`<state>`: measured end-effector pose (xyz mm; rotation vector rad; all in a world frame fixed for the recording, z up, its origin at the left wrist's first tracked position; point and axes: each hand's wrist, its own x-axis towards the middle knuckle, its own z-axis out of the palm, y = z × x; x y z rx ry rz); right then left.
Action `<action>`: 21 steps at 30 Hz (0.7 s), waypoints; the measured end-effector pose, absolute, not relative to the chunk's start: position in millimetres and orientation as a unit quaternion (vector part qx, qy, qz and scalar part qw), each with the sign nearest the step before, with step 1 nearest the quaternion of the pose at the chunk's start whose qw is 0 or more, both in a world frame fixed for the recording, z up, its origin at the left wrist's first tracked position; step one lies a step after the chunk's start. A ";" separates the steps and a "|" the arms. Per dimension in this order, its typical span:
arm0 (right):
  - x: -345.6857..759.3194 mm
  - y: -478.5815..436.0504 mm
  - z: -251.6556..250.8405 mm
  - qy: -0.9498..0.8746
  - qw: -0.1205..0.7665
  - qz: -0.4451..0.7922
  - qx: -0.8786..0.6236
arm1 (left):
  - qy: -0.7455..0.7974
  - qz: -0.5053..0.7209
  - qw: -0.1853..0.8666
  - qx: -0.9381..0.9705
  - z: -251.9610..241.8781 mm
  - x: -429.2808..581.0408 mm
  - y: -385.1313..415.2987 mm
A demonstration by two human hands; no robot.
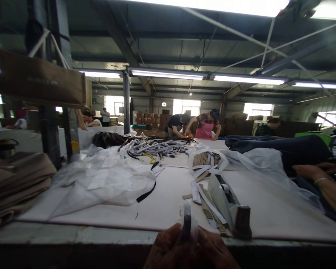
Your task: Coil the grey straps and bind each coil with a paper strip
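At the table's front edge, my left hand [162,246] and my right hand [215,249] are close together, fingers bent. Both are closed on a dark looped strip in clear plastic [187,221], which stands up between them. Its lower end is hidden by my fingers, and the plastic is blurred. Just beyond my right hand stands a grey tape dispenser [222,192] with a brown front end. White and tan strips [204,205] lie to its left, partly under it.
A clear bag of strips [208,160] lies behind the dispenser. Crumpled plastic sheeting [109,175] covers the left of the table [173,186]; a pile of grey straps [159,147] lies farther back. At right, another person's hands [310,172] rest near dark fabric. Brown fabric [19,183] is folded at left.
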<state>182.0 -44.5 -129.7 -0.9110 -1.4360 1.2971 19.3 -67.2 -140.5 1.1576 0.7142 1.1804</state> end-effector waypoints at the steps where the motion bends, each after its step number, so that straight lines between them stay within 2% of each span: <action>1: 180.9 -47.0 -119.5 -0.579 0.478 0.542 -0.377 | 0.320 0.506 0.605 0.526 -139.2 22.4 -72.1; 5: 166.2 -46.1 -86.1 -0.556 0.454 0.594 -0.364 | 0.303 0.485 0.586 0.575 -120.3 19.5 -83.9; 10: 160.3 -42.1 -59.4 -0.662 0.448 0.519 -0.303 | 0.316 0.425 0.581 0.618 -84.5 -16.3 -78.2; 14: 168.7 -44.5 -51.5 -0.777 0.307 0.497 -0.234 | 0.365 0.441 0.633 0.521 -70.8 -44.8 -50.4; 16: 171.2 -44.4 -51.1 -0.841 0.267 0.412 -0.228 | 0.337 0.436 0.677 0.487 -64.2 -54.7 -36.3; 19: 175.0 -39.9 -51.5 -0.884 0.313 0.231 -0.261 | 0.307 0.391 0.685 0.533 -53.6 -62.0 -30.1; 21: 179.4 -33.5 -52.4 -0.881 0.341 0.166 -0.282 | 0.322 0.344 0.657 0.588 -48.1 -61.3 -36.8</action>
